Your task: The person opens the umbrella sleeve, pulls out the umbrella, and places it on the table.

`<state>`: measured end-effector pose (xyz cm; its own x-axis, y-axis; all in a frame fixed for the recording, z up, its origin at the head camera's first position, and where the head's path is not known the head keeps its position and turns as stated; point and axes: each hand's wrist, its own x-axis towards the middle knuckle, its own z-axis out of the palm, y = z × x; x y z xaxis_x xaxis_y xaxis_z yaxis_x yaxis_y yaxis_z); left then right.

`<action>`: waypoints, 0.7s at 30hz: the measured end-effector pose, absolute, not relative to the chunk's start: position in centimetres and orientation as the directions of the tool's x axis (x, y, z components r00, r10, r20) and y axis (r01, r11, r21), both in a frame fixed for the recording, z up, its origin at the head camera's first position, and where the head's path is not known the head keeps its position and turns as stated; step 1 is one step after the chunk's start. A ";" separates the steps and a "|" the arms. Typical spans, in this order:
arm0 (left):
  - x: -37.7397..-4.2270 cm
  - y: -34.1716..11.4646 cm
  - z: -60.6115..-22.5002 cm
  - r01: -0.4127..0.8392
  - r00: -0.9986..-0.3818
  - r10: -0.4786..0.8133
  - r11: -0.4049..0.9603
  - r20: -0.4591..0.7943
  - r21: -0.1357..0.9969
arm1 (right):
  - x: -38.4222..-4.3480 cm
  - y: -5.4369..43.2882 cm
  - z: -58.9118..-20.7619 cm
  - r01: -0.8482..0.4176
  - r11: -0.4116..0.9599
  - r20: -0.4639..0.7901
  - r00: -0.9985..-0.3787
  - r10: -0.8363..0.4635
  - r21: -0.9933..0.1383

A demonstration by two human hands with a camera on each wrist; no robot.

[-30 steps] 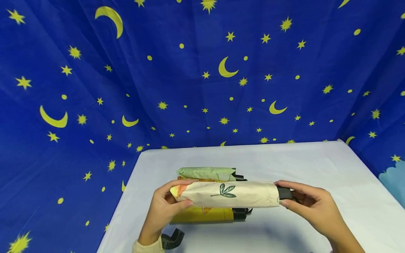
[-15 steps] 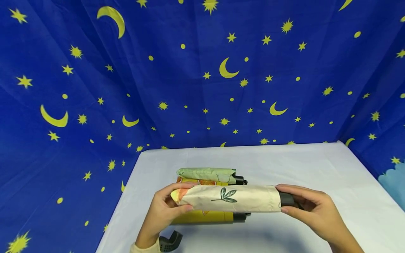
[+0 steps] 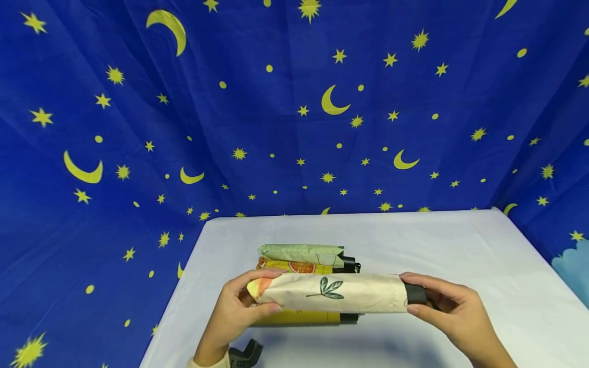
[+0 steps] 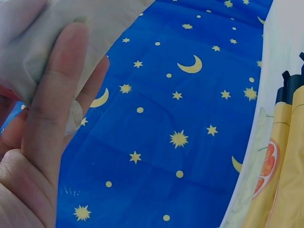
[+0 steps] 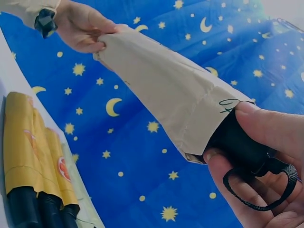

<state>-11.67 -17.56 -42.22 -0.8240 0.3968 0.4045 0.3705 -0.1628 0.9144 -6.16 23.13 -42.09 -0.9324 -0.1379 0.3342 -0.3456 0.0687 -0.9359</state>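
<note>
Head view: left hand [image 3: 234, 308], right hand [image 3: 453, 309], both partly closed, pinching opposite ends of cream umbrella [image 3: 368, 293] (leaf-printed).

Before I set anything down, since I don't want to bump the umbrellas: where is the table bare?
Bare table shows behind the green umbrella, up to the blue curtain, and along the right side, past the right hand. Crowded: left of centre, where that one lies by yellow umbrellas, the cream umbrella held above.
</note>
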 end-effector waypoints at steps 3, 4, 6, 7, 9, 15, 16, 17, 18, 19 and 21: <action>-11.5 -17.7 -42.1 0.379 -0.824 0.391 -0.157 0.410 0.912 | -6.0 23.0 -42.1 -0.340 0.064 0.329 -0.935 -0.136 -0.938; -11.5 -17.7 -42.1 0.381 -0.825 0.387 -0.155 0.411 0.912 | -5.9 22.9 -42.1 -0.344 0.063 0.333 -0.932 -0.140 -0.937; -11.3 -17.8 -42.1 0.386 -0.826 0.383 -0.149 0.413 0.910 | -5.9 22.9 -42.1 -0.349 0.068 0.337 -0.930 -0.144 -0.935; -11.3 -17.8 -42.1 0.384 -0.828 0.381 -0.148 0.411 0.911 | -5.8 22.9 -42.1 -0.353 0.068 0.340 -0.929 -0.149 -0.933; -11.2 -17.8 -42.1 0.377 -0.832 0.380 -0.147 0.405 0.914 | -5.7 23.0 -42.1 -0.359 0.073 0.346 -0.926 -0.150 -0.930; -11.2 -18.2 -41.9 0.380 -0.828 0.377 -0.167 0.415 0.910 | -5.2 23.7 -42.0 -0.393 0.093 0.382 -0.917 -0.114 -0.915; -11.2 -18.3 -41.9 0.383 -0.827 0.376 -0.168 0.418 0.908 | -5.2 23.8 -42.0 -0.399 0.092 0.388 -0.915 -0.112 -0.913; -11.2 -18.3 -41.8 0.385 -0.825 0.377 -0.170 0.420 0.907 | -5.1 23.9 -42.0 -0.396 0.090 0.386 -0.916 -0.107 -0.914; -11.2 -18.4 -41.8 0.390 -0.821 0.380 -0.171 0.426 0.905 | -5.0 24.0 -41.9 -0.388 0.095 0.378 -0.920 -0.102 -0.917; -11.1 -18.4 -41.8 0.393 -0.819 0.382 -0.171 0.429 0.903 | -5.0 24.0 -41.9 -0.380 0.102 0.371 -0.923 -0.099 -0.919; -11.1 -18.4 -41.8 0.385 -0.820 0.384 -0.180 0.425 0.905 | -4.9 24.0 -41.9 -0.365 0.129 0.354 -0.930 -0.101 -0.922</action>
<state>-11.10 -18.39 -41.85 -0.8200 0.3838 0.4247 0.3846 -0.1800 0.9054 -4.89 24.04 -41.88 -0.9297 -0.1008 0.3543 -0.3653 0.1288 -0.9219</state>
